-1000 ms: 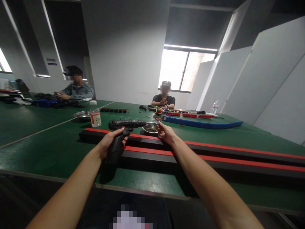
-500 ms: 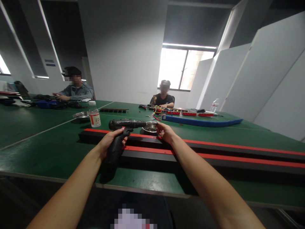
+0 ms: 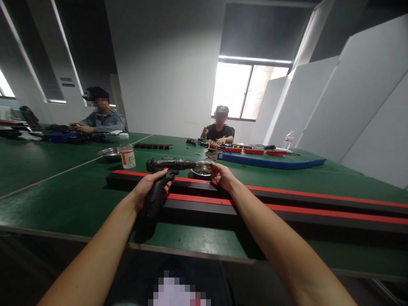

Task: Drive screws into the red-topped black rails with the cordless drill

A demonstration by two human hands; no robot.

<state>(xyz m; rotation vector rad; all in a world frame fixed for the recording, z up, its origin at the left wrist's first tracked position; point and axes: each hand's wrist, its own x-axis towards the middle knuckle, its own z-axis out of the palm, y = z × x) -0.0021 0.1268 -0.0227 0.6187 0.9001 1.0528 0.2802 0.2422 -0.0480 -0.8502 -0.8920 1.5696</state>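
My left hand (image 3: 149, 189) is wrapped round the grip of a black cordless drill (image 3: 170, 164), whose chuck points right. Close to the drill's tip, the fingers of my right hand (image 3: 221, 175) are pinched together; what they hold, if anything, is too small to make out. Just behind the tip sits a metal bowl (image 3: 201, 170) with small dark parts, perhaps screws, inside. Two long black bars with red tops lie side by side under my hands: the nearer bar (image 3: 197, 209) and the farther bar (image 3: 287, 200).
A plastic bottle (image 3: 128, 153) and another metal dish (image 3: 110, 152) stand left on the green table (image 3: 63, 195). Behind the bars lie a blue strip (image 3: 270, 161), coloured wires (image 3: 211, 146) and red pieces (image 3: 254, 151). Two people (image 3: 219, 127) sit across the table.
My hands and the drill hold nearly the same pose, with the drill tip still close to my right fingers. The view has shifted very slightly.
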